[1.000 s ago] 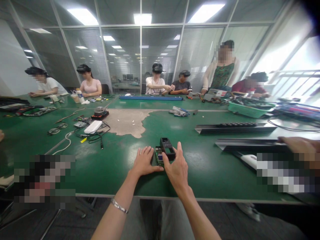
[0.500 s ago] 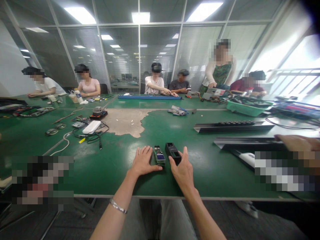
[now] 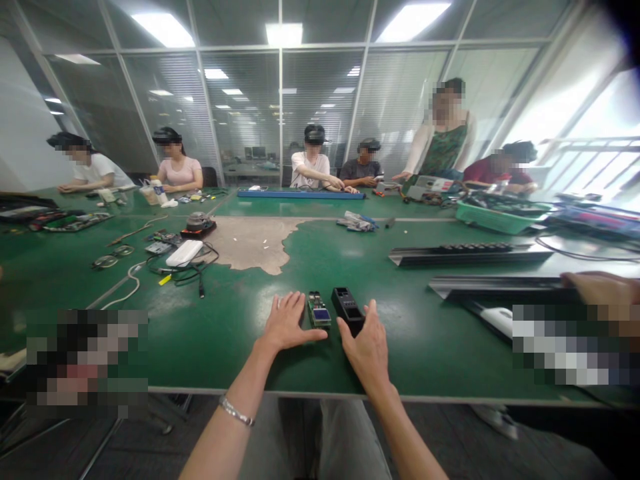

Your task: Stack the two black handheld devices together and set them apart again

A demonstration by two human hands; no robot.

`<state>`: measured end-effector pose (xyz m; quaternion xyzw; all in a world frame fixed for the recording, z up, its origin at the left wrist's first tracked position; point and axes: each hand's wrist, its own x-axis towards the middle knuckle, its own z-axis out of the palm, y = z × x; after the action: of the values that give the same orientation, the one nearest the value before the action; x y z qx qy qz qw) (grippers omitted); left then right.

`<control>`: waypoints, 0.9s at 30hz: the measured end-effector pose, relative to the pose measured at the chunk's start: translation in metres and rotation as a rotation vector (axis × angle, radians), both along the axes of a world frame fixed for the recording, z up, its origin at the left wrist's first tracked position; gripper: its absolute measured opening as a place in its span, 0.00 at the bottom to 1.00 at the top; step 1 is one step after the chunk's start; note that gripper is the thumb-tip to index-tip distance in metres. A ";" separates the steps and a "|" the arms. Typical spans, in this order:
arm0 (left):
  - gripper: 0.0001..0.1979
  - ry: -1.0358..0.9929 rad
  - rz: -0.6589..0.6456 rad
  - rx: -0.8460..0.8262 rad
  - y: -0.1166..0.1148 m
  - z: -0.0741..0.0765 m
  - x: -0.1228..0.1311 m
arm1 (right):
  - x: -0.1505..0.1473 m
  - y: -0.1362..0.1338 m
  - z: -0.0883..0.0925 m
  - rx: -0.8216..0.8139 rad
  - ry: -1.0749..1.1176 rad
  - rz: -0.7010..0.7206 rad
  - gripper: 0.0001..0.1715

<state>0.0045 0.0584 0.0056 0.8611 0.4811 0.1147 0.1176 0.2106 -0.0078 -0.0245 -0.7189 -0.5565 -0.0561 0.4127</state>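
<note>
A green circuit board with a small screen (image 3: 319,311) lies on the green table (image 3: 200,347) in front of me. Just right of it is a black plastic housing (image 3: 347,306) with cut-out openings. My left hand (image 3: 291,323) rests at the board's left side, fingers spread and thumb stretched below the board's near end. Thumb and fingers apart, my right hand (image 3: 367,341) is around the near end of the housing, without a visible grip on it. A silver bracelet is on my left wrist.
A white device with cables (image 3: 184,254) and glasses (image 3: 113,257) lie to the left. Black metal profiles (image 3: 470,255) and another person's hand (image 3: 600,293) are at the right. Farther back are a green basket (image 3: 500,219), a blue bar (image 3: 300,194) and several seated people.
My right hand has shifted slightly down, and its thumb is now clear of the housing's openings. The standing person across the table has moved an arm outward to the left.
</note>
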 end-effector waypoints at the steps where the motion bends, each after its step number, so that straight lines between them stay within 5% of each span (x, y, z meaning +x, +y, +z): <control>1: 0.59 0.008 0.001 0.001 0.000 0.000 0.000 | 0.000 0.000 0.001 -0.005 0.006 0.003 0.53; 15: 0.55 0.062 0.015 0.039 -0.004 0.002 0.004 | -0.003 -0.006 0.004 -0.015 0.018 -0.001 0.46; 27: 0.59 0.058 -0.004 0.056 -0.002 -0.002 0.001 | -0.003 -0.007 0.003 -0.008 0.011 -0.018 0.50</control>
<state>0.0057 0.0561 0.0041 0.8679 0.4793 0.1029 0.0798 0.2073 -0.0143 -0.0213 -0.7258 -0.5480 -0.0538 0.4124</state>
